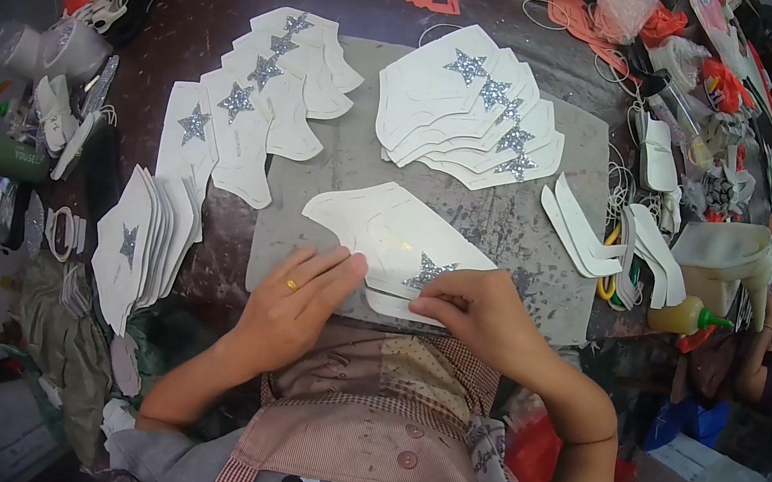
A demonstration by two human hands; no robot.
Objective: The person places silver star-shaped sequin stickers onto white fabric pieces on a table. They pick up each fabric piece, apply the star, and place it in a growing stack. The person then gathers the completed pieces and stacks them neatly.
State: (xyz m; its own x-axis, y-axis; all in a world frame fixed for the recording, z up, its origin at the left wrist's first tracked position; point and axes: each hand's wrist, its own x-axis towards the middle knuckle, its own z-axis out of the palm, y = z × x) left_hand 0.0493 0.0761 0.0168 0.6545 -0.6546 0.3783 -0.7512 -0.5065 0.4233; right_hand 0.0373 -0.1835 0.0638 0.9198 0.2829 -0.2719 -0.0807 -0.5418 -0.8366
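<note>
In front of me on a grey mat lies a white shoe-upper piece (374, 219) with a silver glitter star near its right end. My left hand (295, 302) rests on its lower left edge, fingers stretched out and a ring on one. A narrow curved white strip (386, 305) lies along the lower edge of the piece. My right hand (485, 317) pinches this strip near the star, thumb and forefinger together. Whether the strip touches the piece all along is hidden by the fingers.
The grey mat (582, 151) holds fanned star pieces (419, 95) beyond my hands. More star pieces (251, 134) overlap at the left, with a stack (143, 243) nearer. Curved white strips (579, 236), yellow-handled scissors (608, 281) and a glue bottle (682, 316) lie right.
</note>
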